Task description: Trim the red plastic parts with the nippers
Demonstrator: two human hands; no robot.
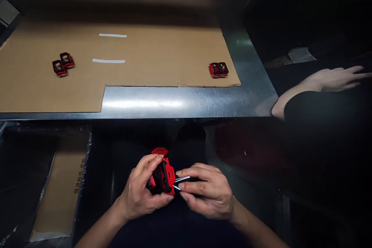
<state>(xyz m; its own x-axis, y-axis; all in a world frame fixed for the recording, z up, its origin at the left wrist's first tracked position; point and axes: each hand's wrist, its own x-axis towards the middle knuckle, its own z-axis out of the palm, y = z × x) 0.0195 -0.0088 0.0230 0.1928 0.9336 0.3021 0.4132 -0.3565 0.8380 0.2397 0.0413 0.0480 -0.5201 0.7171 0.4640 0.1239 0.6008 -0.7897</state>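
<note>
Below the table edge, my left hand (142, 186) is closed around a red-and-black plastic part (168, 174), with a red piece (159, 151) standing above it and more red showing near the palm. My right hand (207, 190) pinches thin, shiny metal strips (182, 179) whose ends reach the part's red face. Whether these strips are one tool or separate pieces I cannot tell. Two similar red-and-black parts (64, 64) lie together at the left of the cardboard sheet, and another pair (218, 69) sits side by side near its right edge.
A cardboard sheet (162, 54) with two white tape strips (109, 61) covers much of the metal table (174, 100). At lower left stands a plastic-lined box (62, 186). Another person's bare forearm and hand (331, 79) extend at the right, beside the table.
</note>
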